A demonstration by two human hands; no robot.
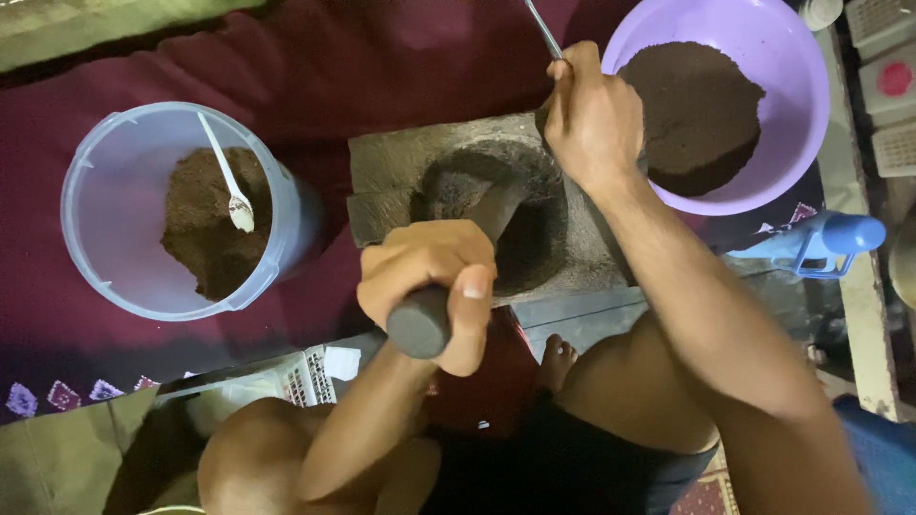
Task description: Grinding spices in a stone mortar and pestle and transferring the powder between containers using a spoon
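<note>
1. Nearest, in the lower middle of the frame, the left hand [434, 286] has its fingers wrapped tightly around a dark pestle [456, 272], the thumb on top.
2. The pestle leans down into the hollow of a grey stone mortar [401, 157] at the centre; dark ground powder lies inside the hollow.
3. The right hand [592, 119], at the upper right of the mortar, pinches a thin metal spoon handle [544, 29] with closed fingers; the spoon's bowl is hidden.
4. The mortar stands on a dark red cloth [382, 57] spread over the floor; the person's bare knees fill the bottom edge.
5. At the left, a clear plastic tub [91, 224] holds brown powder and a white plastic spoon [229, 176].
6. At the upper right, a purple bowl [792, 57] holds a heap of darker powder.
7. A blue bottle [825, 238] lies at the right edge.
</note>
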